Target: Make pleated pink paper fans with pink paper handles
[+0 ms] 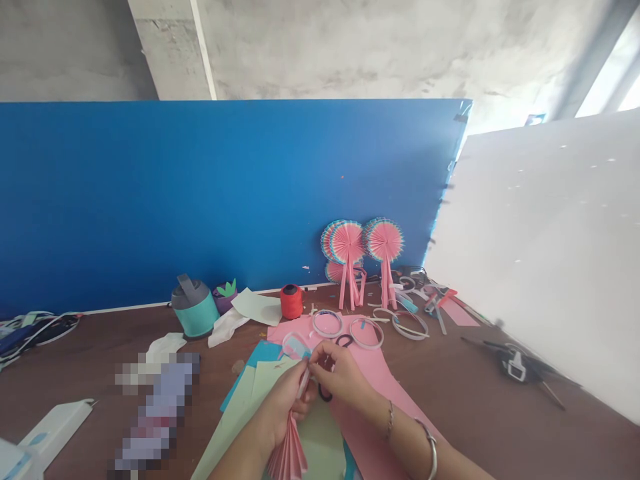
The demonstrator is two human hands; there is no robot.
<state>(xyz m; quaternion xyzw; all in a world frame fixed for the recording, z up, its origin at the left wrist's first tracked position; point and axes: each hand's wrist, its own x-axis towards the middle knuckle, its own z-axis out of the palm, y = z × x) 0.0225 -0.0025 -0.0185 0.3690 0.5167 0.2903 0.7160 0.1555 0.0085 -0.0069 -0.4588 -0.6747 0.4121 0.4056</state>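
My left hand (285,397) is closed around a strip of pink pleated paper (289,452), whose folds fan out below the fist. A narrow pale piece shows along its fingers. My right hand (337,367) meets it at the fingertips, thumb and forefinger pinched together; what lies in that pinch is too small to make out. Just beyond the hands is a clear ring-shaped roll (296,345), perhaps tape. Black-handled scissors (345,341) lie partly hidden behind my right hand. Beneath are pale green sheets (235,417) and pink sheets (385,400).
Finished pink round paper fans (349,242) lean against the blue partition (200,187). Double-sided tape rolls (367,333) lie in front. A red spool (291,302), a teal canister (195,313) and a small plant pot (225,297) stand at the back. A white glue gun (60,430) is left.
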